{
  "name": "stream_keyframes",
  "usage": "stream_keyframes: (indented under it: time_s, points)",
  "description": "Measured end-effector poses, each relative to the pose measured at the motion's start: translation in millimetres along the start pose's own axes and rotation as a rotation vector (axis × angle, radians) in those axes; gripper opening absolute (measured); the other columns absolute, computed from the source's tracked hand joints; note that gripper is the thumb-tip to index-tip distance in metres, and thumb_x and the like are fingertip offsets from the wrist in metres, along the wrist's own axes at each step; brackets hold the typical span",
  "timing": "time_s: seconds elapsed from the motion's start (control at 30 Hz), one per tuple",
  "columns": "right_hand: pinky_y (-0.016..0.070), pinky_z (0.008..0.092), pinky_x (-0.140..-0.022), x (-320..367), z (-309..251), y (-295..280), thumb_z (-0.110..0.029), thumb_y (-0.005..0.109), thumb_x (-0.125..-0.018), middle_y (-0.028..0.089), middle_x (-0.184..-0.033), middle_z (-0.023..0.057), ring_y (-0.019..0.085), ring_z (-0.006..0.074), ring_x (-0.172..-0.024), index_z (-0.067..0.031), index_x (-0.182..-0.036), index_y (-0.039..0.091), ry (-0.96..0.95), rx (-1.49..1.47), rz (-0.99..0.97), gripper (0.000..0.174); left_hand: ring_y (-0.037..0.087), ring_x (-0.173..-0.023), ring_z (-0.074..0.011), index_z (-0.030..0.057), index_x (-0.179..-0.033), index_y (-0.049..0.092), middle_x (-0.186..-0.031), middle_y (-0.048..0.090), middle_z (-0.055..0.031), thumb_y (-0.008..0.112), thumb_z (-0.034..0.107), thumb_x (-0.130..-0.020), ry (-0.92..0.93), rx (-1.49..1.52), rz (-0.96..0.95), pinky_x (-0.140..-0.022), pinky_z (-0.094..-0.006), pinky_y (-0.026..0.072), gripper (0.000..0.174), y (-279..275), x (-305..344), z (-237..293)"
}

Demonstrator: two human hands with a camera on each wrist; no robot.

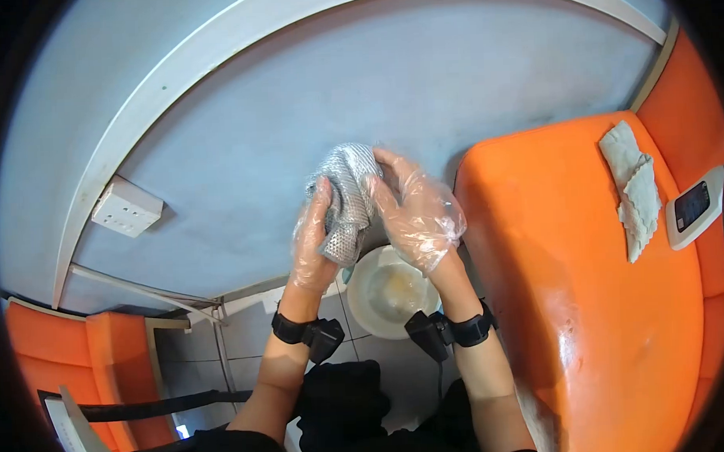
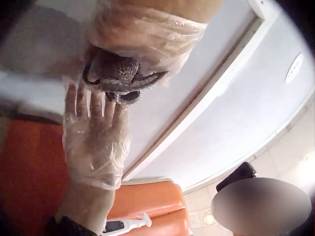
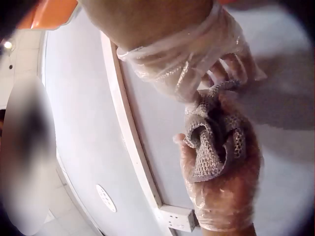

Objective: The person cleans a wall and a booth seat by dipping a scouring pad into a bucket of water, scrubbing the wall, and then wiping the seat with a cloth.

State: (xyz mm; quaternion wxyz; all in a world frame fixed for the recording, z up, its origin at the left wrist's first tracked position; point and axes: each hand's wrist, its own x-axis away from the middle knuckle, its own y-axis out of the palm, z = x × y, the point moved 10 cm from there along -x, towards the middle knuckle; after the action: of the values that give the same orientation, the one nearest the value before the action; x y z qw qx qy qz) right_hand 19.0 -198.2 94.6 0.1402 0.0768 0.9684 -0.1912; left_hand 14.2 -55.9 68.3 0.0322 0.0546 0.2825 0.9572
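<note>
A crumpled silver-grey mesh cleaning cloth [image 1: 346,179] is up in front of the wall, between my two hands. My left hand [image 1: 313,242], in a clear plastic glove, grips its lower left side with the thumb over the front. Folds of the mesh cloth [image 3: 209,155] lie across the left palm in the right wrist view. The right hand [image 1: 419,212], gloved the same way, pinches the cloth's right edge near the top. In the left wrist view the right hand's fingers [image 2: 96,105] reach up to the cloth, their tips partly hidden behind it.
Below the hands, a white basin [image 1: 392,293] with cloudy water stands on the tiled floor. An orange bench seat [image 1: 580,298] at the right bears a folded beige cloth [image 1: 636,188] and a white device with a dark screen [image 1: 694,206]. A socket box [image 1: 128,206] juts from the wall at left.
</note>
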Motion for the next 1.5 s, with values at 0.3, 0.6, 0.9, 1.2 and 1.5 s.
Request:
stream_keyframes:
  time_s: [0.3,0.6,0.9,1.2,1.5]
  points:
    - [0.0481,0.0337,-0.084,5.0,10.6,-4.8,-0.028,0.066,-0.087,0.066,-0.105,0.0125,0.062,0.0205,-0.095,-0.0032,-0.111,0.061,0.170,-0.279,-0.063,0.035,0.055,-0.098,-0.0127,0.0056,-0.122,0.051,-0.109,0.057,-0.0047,0.058,0.018,-0.091,-0.046,-0.424,-0.058,-0.086,-0.0269,0.0473,0.034,0.0,-4.2,14.9]
    - [0.0428,0.0316,-0.095,10.1,-11.3,-11.8,-0.031,0.062,-0.094,0.053,-0.124,0.0098,0.050,0.0157,-0.111,-0.0039,-0.138,0.039,0.095,-1.022,-0.021,0.057,0.057,-0.098,-0.0105,0.0049,-0.126,0.051,-0.109,0.060,-0.0032,0.054,0.017,-0.096,0.040,-0.303,-0.064,-0.082,-0.0280,0.0483,0.032,29.9,-17.5,17.5]
    - [0.0450,0.0368,-0.095,8.9,17.8,-33.8,-0.021,0.045,-0.101,0.058,-0.125,0.0155,0.057,0.0238,-0.111,-0.0064,-0.145,0.032,0.153,-0.641,0.297,0.048,0.055,-0.097,-0.0105,0.0053,-0.117,0.054,-0.107,0.058,-0.0024,0.059,0.020,-0.095,0.174,-0.782,-0.065,-0.086,-0.0264,0.0456,0.027,49.7,-31.4,1.5]
    - [0.0481,0.0416,-0.088,16.3,10.2,-44.7,-0.016,0.061,-0.087,0.047,-0.134,0.0156,0.057,0.0350,-0.109,-0.0107,-0.131,0.047,0.085,-0.108,0.346,0.046,0.052,-0.095,-0.0086,0.0078,-0.129,0.051,-0.117,0.054,-0.0031,0.056,0.019,-0.095,0.340,-0.918,-0.186,-0.085,-0.0273,0.0449,0.036,95.8,-9.0,13.7]
    - [0.0496,0.0424,-0.088,21.5,5.2,-40.1,-0.007,0.062,-0.083,0.047,-0.134,0.0176,0.057,0.0369,-0.109,-0.0200,-0.144,0.041,-0.124,-0.127,0.321,0.065,0.052,-0.095,-0.0091,0.0069,-0.124,0.058,-0.109,0.058,-0.0014,0.054,0.015,-0.095,0.182,-0.579,-0.139,-0.086,-0.0259,0.0443,0.030,79.0,-18.9,-2.3]
